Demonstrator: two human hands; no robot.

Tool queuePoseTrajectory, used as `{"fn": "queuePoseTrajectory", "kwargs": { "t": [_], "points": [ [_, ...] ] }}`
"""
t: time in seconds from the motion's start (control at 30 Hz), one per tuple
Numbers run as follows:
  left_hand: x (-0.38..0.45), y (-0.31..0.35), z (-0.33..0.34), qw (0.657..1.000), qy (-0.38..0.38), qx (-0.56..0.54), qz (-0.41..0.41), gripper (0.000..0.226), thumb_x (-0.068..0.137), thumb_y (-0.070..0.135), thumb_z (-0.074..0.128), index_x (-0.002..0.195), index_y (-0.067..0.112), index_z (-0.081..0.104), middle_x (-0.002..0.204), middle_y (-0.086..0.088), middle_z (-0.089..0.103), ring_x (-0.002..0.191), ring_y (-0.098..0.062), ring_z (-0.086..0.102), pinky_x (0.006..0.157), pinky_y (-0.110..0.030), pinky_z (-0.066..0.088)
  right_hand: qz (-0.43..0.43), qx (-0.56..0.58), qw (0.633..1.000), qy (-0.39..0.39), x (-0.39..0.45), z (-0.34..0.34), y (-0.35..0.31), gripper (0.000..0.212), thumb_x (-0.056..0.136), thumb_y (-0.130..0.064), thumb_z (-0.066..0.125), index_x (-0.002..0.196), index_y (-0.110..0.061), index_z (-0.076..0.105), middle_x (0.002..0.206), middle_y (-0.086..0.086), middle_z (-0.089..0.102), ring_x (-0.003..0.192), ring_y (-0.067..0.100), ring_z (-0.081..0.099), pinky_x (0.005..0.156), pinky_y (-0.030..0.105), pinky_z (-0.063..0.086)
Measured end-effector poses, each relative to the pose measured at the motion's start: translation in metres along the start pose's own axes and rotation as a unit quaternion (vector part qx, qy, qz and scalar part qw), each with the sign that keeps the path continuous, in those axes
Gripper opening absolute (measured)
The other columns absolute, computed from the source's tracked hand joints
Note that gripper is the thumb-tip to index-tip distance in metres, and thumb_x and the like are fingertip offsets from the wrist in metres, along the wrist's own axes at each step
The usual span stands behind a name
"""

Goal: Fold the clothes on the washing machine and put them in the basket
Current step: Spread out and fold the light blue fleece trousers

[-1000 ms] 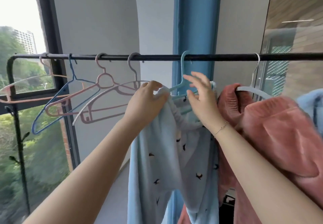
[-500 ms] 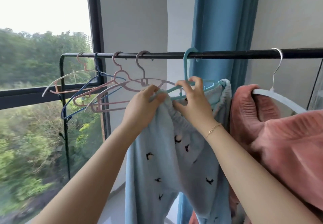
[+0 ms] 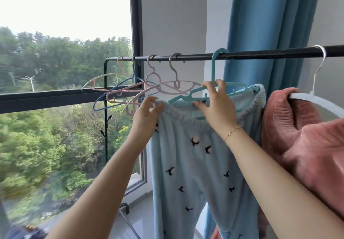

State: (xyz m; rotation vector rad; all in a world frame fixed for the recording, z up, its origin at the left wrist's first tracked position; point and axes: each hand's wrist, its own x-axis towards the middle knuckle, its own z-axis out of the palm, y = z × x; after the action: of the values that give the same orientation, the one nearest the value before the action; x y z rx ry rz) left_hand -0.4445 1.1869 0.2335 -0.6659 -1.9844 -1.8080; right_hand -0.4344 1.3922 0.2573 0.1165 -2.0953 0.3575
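Observation:
Light blue fleece trousers (image 3: pixel 197 164) with small dark bird prints hang from a teal hanger (image 3: pixel 216 89) on a black rail (image 3: pixel 260 53). My left hand (image 3: pixel 147 115) pinches the left end of the elastic waistband, which is off the hanger there. My right hand (image 3: pixel 216 104) grips the teal hanger's bar at the waistband, fingers curled over it. The right end of the waistband still sits on the hanger. Neither washing machine nor basket is in view.
Several empty hangers (image 3: pixel 149 87) hang at the rail's left end. A pink fleece garment (image 3: pixel 305 138) on a white hanger (image 3: pixel 316 101) hangs close on the right. A blue curtain (image 3: pixel 264 24) is behind the rail, a large window (image 3: pixel 65 89) to the left.
The view has swung left. My right hand has closed over the teal hanger, and my left hand has drawn the waistband's left end off it and leftward.

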Motion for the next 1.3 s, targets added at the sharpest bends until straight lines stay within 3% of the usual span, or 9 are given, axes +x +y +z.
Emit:
{"fn": "queuePoseTrajectory", "kwargs": {
  "t": [0.1, 0.2, 0.27, 0.5, 0.63, 0.8, 0.97, 1.17, 1.3],
  "points": [
    [-0.008, -0.003, -0.001, 0.999, 0.034, -0.019, -0.009, 0.02, 0.091, 0.039, 0.056, 0.099, 0.02, 0.059, 0.099, -0.017, 0.063, 0.085, -0.023, 0.059, 0.075, -0.045, 0.052, -0.002, -0.007, 1.0, -0.002, -0.002, 0.0, -0.002, 0.045, 0.086, -0.033, 0.069, 0.122, -0.016, 0.05, 0.132, 0.013, 0.039, 0.081, 0.019, 0.052, 0.044, 0.018, 0.024],
    [-0.02, -0.008, -0.001, 0.997, 0.066, -0.043, -0.005, 0.015, 0.097, 0.025, 0.055, 0.1, 0.01, 0.059, 0.09, -0.004, 0.062, 0.076, -0.009, 0.06, 0.062, -0.023, 0.052, 0.007, 0.004, 1.0, -0.004, -0.003, -0.003, -0.001, 0.043, 0.086, -0.03, 0.069, 0.121, -0.015, 0.049, 0.131, 0.011, 0.039, 0.074, 0.015, 0.045, 0.043, 0.017, 0.024],
    [-0.031, -0.012, -0.002, 0.996, 0.075, -0.057, -0.004, 0.014, 0.097, 0.021, 0.054, 0.099, 0.009, 0.06, 0.086, 0.001, 0.06, 0.068, -0.001, 0.059, 0.056, -0.016, 0.048, -0.001, 0.014, 1.0, -0.007, -0.004, -0.005, 0.0, 0.042, 0.086, -0.029, 0.068, 0.121, -0.016, 0.049, 0.131, 0.01, 0.039, 0.075, 0.018, 0.049, 0.043, 0.018, 0.025],
    [-0.047, -0.01, -0.002, 0.993, 0.048, -0.1, -0.029, 0.014, 0.097, 0.026, 0.054, 0.097, 0.013, 0.06, 0.087, -0.012, 0.061, 0.072, -0.016, 0.058, 0.064, -0.034, 0.048, 0.014, 0.042, 0.999, 0.008, -0.008, -0.004, 0.003, 0.045, 0.087, -0.032, 0.066, 0.126, -0.019, 0.047, 0.145, 0.009, 0.032, 0.098, 0.027, 0.058, 0.055, 0.025, 0.041],
    [-0.067, -0.006, 0.002, 0.991, 0.034, -0.131, -0.019, 0.018, 0.097, 0.024, 0.051, 0.101, 0.007, 0.056, 0.083, -0.008, 0.066, 0.068, -0.013, 0.062, 0.055, -0.022, 0.049, 0.005, 0.059, 0.998, 0.025, -0.012, -0.002, 0.003, 0.042, 0.089, -0.026, 0.064, 0.126, -0.022, 0.044, 0.148, 0.006, 0.03, 0.114, 0.028, 0.053, 0.06, 0.027, 0.043],
    [-0.079, -0.013, 0.006, 0.986, 0.045, -0.149, -0.058, 0.019, 0.099, 0.022, 0.049, 0.099, 0.005, 0.057, 0.084, -0.008, 0.069, 0.074, -0.017, 0.064, 0.061, -0.027, 0.053, 0.018, 0.096, 0.995, 0.018, -0.017, -0.004, -0.011, 0.06, 0.089, -0.031, 0.065, 0.141, -0.024, 0.036, 0.154, 0.008, 0.022, 0.122, 0.027, 0.048, 0.072, 0.032, 0.05],
    [-0.077, -0.012, 0.014, 0.977, 0.049, -0.184, -0.099, 0.019, 0.1, 0.023, 0.048, 0.095, 0.008, 0.058, 0.086, -0.01, 0.063, 0.084, -0.024, 0.059, 0.084, -0.044, 0.052, 0.027, 0.194, 0.98, 0.021, -0.02, -0.009, -0.032, 0.074, 0.092, -0.025, 0.061, 0.151, -0.03, 0.017, 0.16, 0.009, 0.009, 0.141, 0.022, 0.027, 0.085, 0.017, 0.034],
    [-0.074, 0.0, 0.019, 0.976, 0.04, -0.192, -0.096, 0.023, 0.101, 0.021, 0.047, 0.107, 0.002, 0.058, 0.086, -0.008, 0.065, 0.081, -0.02, 0.062, 0.08, -0.038, 0.054, 0.04, 0.283, 0.958, 0.021, -0.025, -0.018, -0.036, 0.069, 0.095, -0.027, 0.057, 0.152, -0.028, 0.017, 0.16, 0.007, 0.008, 0.144, 0.018, 0.022, 0.076, -0.012, 0.025],
    [-0.081, -0.002, 0.027, 0.976, 0.035, -0.18, -0.121, 0.02, 0.1, 0.023, 0.049, 0.098, 0.005, 0.058, 0.09, -0.015, 0.062, 0.087, -0.027, 0.058, 0.092, -0.051, 0.048, 0.056, 0.3, 0.95, 0.06, -0.041, -0.01, -0.027, 0.063, 0.096, -0.028, 0.053, 0.15, -0.016, 0.024, 0.158, 0.009, 0.018, 0.145, 0.016, 0.018, 0.101, -0.005, 0.007]
  ]
}}
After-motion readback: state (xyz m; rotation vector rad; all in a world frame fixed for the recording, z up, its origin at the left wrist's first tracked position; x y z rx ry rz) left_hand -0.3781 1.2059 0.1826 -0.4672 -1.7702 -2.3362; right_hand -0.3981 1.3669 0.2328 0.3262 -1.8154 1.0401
